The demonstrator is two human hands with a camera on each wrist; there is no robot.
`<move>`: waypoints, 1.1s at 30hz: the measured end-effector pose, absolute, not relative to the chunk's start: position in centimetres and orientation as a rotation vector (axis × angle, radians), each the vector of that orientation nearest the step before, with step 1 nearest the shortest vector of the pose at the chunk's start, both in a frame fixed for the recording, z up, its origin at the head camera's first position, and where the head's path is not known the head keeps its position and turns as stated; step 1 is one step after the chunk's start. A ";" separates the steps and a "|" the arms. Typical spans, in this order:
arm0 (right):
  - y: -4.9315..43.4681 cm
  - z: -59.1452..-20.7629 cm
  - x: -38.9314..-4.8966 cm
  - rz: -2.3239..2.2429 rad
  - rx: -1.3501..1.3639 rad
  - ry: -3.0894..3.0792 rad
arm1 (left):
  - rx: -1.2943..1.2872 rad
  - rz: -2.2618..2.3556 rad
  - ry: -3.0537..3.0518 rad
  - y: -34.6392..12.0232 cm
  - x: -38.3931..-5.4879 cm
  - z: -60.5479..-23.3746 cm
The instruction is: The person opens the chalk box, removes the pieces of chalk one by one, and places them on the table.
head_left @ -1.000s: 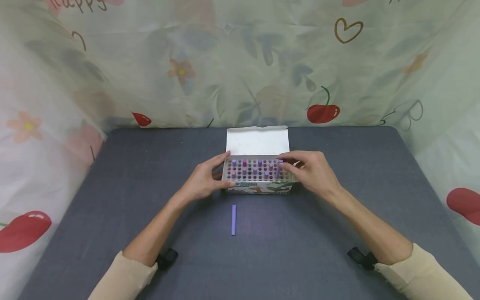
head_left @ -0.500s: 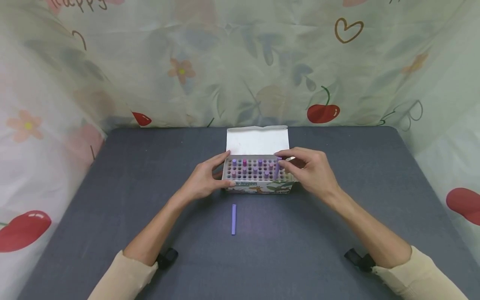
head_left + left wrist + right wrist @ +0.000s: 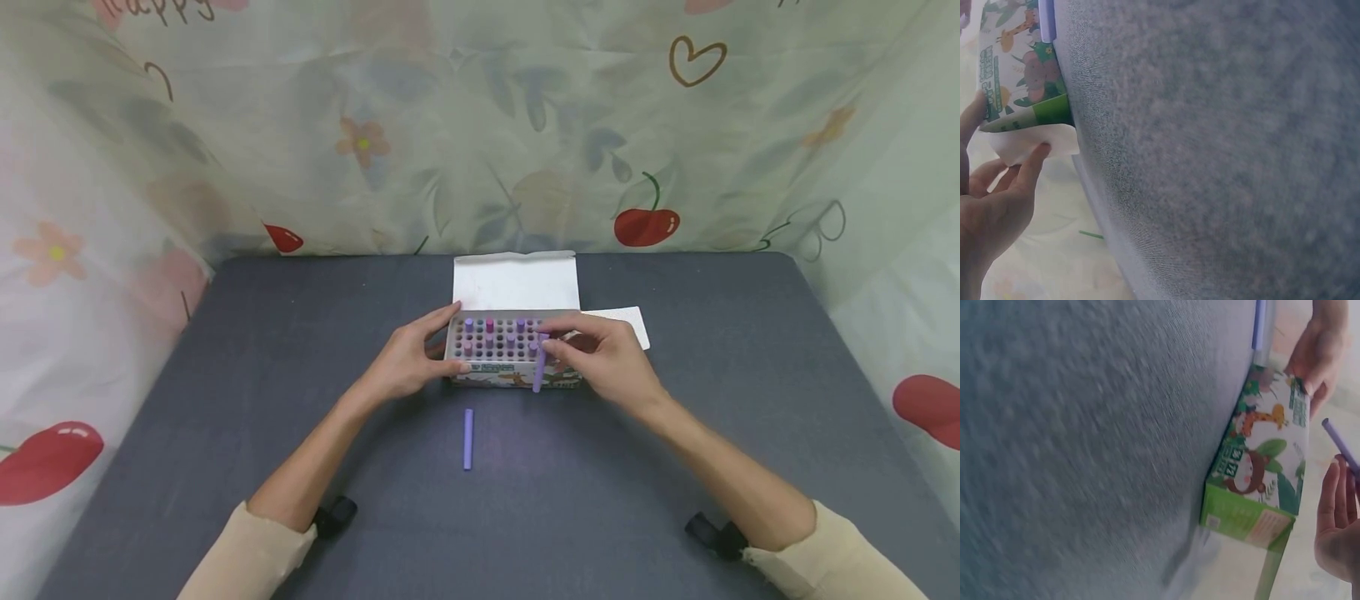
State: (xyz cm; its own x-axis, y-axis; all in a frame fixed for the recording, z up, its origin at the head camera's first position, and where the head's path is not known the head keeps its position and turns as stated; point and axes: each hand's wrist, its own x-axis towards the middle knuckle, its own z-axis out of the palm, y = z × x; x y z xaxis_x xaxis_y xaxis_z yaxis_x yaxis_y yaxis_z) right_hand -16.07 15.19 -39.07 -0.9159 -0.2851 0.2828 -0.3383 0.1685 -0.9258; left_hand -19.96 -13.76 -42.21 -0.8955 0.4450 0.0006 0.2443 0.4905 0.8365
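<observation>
An animal-print cardboard box (image 3: 517, 379) stands at the middle of the table with its white lid (image 3: 516, 282) folded back. Its top is a grid of holes, with several purple and pink chalk sticks standing in them. My left hand (image 3: 408, 354) grips the box's left end, thumb at the front corner, fingers along a white end flap (image 3: 1019, 140). Between thumb and fingertips, my right hand (image 3: 615, 358) pinches a purple chalk stick (image 3: 538, 377), which slants in front of the box's right part. Another purple chalk stick (image 3: 468, 439) lies on the table before the box.
A white side flap (image 3: 630, 321) sticks out at the box's right end, partly behind the right hand. The dark grey table (image 3: 600, 517) ends at the back against a patterned cloth (image 3: 480, 125), which also hangs at both sides.
The right hand has drawn the purple chalk stick out of the box's grid and moved left and nearer with it, uncovering the right side flap. The left hand stays put.
</observation>
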 end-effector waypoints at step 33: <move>11.2 -42.9 -13.6 2.156 0.444 -2.558 | 0.578 1.340 2.541 -13.7 -20.1 -42.2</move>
State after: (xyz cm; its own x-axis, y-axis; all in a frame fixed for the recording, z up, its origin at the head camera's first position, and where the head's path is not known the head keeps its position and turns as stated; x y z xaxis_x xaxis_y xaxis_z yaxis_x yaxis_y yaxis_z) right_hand -13.61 11.21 -42.90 -0.9389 -0.3441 -0.0089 -0.0495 0.1607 -0.9858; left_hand -20.07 -13.72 -42.16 -0.9007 0.4344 -0.0036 0.2423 0.5093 0.8258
